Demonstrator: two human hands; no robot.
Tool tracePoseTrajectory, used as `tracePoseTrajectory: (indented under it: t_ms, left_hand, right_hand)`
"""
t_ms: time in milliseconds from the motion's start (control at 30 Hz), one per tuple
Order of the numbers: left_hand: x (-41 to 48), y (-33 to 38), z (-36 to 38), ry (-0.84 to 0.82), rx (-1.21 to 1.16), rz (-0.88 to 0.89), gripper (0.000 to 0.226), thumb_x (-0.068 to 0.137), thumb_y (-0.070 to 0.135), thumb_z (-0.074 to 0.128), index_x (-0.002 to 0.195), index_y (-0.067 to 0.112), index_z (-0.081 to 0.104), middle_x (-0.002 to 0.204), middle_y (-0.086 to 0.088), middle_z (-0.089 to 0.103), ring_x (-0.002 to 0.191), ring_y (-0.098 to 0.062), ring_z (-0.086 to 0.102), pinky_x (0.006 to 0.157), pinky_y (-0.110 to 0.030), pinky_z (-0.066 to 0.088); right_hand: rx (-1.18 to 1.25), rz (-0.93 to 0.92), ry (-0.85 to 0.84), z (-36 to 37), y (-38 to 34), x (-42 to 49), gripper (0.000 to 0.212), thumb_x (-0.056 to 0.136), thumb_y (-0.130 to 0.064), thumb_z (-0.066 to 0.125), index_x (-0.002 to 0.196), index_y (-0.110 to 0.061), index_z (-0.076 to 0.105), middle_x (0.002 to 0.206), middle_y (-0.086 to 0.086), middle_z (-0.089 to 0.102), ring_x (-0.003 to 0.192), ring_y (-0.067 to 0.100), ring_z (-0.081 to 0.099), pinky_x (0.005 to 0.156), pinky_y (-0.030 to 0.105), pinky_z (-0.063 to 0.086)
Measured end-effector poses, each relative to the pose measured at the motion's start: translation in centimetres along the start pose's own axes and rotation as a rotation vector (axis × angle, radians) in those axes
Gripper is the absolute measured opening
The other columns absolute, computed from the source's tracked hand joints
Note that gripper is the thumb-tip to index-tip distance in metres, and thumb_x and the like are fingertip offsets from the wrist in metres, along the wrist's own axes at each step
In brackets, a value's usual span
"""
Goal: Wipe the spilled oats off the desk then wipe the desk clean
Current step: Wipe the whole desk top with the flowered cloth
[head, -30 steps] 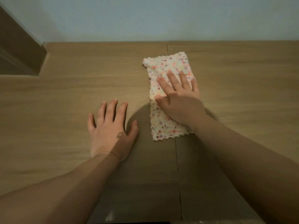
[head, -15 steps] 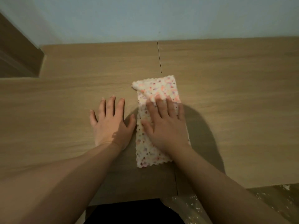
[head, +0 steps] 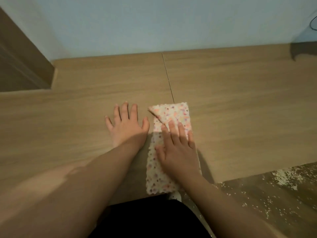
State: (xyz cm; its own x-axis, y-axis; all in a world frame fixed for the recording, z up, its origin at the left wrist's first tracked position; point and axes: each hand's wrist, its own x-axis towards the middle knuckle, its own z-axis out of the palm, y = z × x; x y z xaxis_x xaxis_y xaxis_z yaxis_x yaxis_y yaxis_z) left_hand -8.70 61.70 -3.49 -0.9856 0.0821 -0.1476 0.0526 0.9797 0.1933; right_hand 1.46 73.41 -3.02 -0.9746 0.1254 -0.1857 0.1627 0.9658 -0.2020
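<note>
A folded white cloth with coloured dots (head: 173,115) lies on the wooden desk (head: 240,109), its near end reaching the desk's front edge. My right hand (head: 176,148) presses flat on the cloth's middle with straight fingers. Just left of the cloth, my left hand (head: 127,126) rests flat on the bare desk, fingers spread. The cloth's far left corner is folded over. Pale spilled oats (head: 283,179) lie scattered on the floor below the desk's front edge at the right.
A pale wall runs along the back of the desk. A dark wooden panel (head: 22,60) stands at the far left. A dark object (head: 305,50) sits at the far right corner. A seam (head: 168,78) crosses the desk top.
My right hand has dragged the cloth toward me, from the far middle of the desk to its front edge. My left hand has stayed flat on the desk.
</note>
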Motion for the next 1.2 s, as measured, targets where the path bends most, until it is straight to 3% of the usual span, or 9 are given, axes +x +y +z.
tracePoseTrajectory:
  t_ms: [100, 167, 333, 467, 567, 767, 867, 1067, 1200]
  left_hand:
    - [-0.4, -0.4, 0.1, -0.01, 0.014, 0.044, 0.059, 0.096, 0.051, 0.026, 0.149, 0.026, 0.018, 0.159, 0.001, 0.007, 0.146, -0.022, -0.002, 0.114, -0.052, 0.0]
    - [-0.3, -0.5, -0.4, -0.077, 0.024, 0.048, 0.059, 0.097, 0.051, 0.024, 0.15, 0.026, 0.014, 0.16, 0.001, 0.002, 0.146, -0.022, -0.006, 0.114, -0.051, -0.002]
    - [-2.6, 0.7, -0.9, -0.141, 0.011, -0.017, 0.055, 0.1, 0.041, 0.024, 0.151, 0.025, 0.011, 0.16, -0.001, -0.001, 0.146, -0.023, -0.007, 0.116, -0.049, -0.002]
    - [-6.1, 3.3, 0.8, -0.118, 0.016, -0.089, 0.055, 0.101, 0.037, 0.018, 0.151, 0.023, 0.004, 0.159, -0.005, -0.008, 0.145, -0.025, -0.013, 0.115, -0.048, -0.006]
    - [-7.8, 4.6, 1.2, -0.128, 0.025, -0.124, 0.055, 0.101, 0.038, 0.017, 0.151, 0.022, 0.002, 0.159, -0.007, -0.009, 0.145, -0.025, -0.014, 0.115, -0.048, -0.005]
    - [-11.2, 7.8, 1.9, -0.119, 0.016, -0.159, 0.055, 0.101, 0.038, 0.016, 0.152, 0.023, 0.002, 0.159, -0.008, -0.01, 0.145, -0.024, -0.013, 0.115, -0.049, -0.003]
    - [-12.3, 9.0, 2.3, -0.1, 0.023, -0.178, 0.054, 0.101, 0.037, 0.018, 0.152, 0.023, 0.004, 0.159, -0.008, -0.007, 0.145, -0.024, -0.011, 0.116, -0.049, -0.002]
    - [-11.9, 11.9, 2.7, -0.07, -0.006, -0.284, 0.058, 0.097, 0.036, 0.02, 0.151, 0.021, 0.007, 0.159, -0.009, -0.006, 0.145, -0.024, -0.011, 0.112, -0.058, -0.004]
    - [-10.7, 13.4, 2.7, -0.039, 0.041, -0.117, 0.056, 0.099, 0.042, 0.018, 0.151, 0.025, 0.008, 0.159, 0.003, -0.003, 0.145, -0.02, -0.011, 0.113, -0.057, -0.002]
  right_hand:
    - [-0.052, -0.057, -0.039, -0.2, 1.7, -0.3, 0.066, 0.091, -0.054, 0.007, 0.15, -0.026, -0.002, 0.155, -0.005, -0.013, 0.14, 0.013, -0.017, 0.113, 0.038, -0.013]
    - [-0.08, 0.041, -0.058, -0.6, 5.0, -1.0, 0.063, 0.094, -0.054, 0.007, 0.147, -0.027, -0.013, 0.151, -0.006, -0.025, 0.139, 0.014, -0.022, 0.112, 0.04, -0.013]
    - [-0.044, 0.334, -0.013, -2.2, 10.4, -2.4, 0.062, 0.097, -0.05, 0.01, 0.15, -0.023, -0.009, 0.157, 0.001, -0.015, 0.143, 0.02, -0.016, 0.117, 0.044, -0.005]
    - [-0.077, 0.019, -0.063, -1.0, 7.1, -4.3, 0.063, 0.086, -0.055, -0.007, 0.14, -0.026, -0.026, 0.147, -0.001, -0.033, 0.137, 0.019, -0.029, 0.114, 0.043, -0.014]
    - [-0.118, -0.2, -0.111, -0.7, 8.2, -5.3, 0.072, 0.076, -0.056, -0.015, 0.143, -0.029, -0.023, 0.144, -0.007, -0.033, 0.133, 0.012, -0.032, 0.111, 0.038, -0.017]
    - [-0.086, 0.074, -0.026, -2.7, 17.9, -4.9, 0.06, 0.095, -0.051, 0.002, 0.15, -0.028, -0.006, 0.157, -0.004, -0.014, 0.143, 0.017, -0.016, 0.115, 0.039, -0.008]
    - [-0.082, 0.143, -0.043, -3.3, 19.8, -5.6, 0.061, 0.097, -0.05, 0.01, 0.15, -0.025, -0.007, 0.157, -0.001, -0.015, 0.143, 0.02, -0.018, 0.115, 0.041, -0.008]
    - [-0.13, -0.154, -0.055, -2.7, 18.9, -7.0, 0.07, 0.084, -0.059, -0.009, 0.148, -0.031, -0.013, 0.152, -0.004, -0.022, 0.141, 0.023, -0.022, 0.112, 0.044, -0.014]
    - [-0.145, -0.239, -0.071, -3.3, 20.1, -5.4, 0.068, 0.084, -0.061, -0.006, 0.148, -0.038, -0.008, 0.157, -0.005, -0.015, 0.142, 0.022, -0.02, 0.111, 0.044, -0.015]
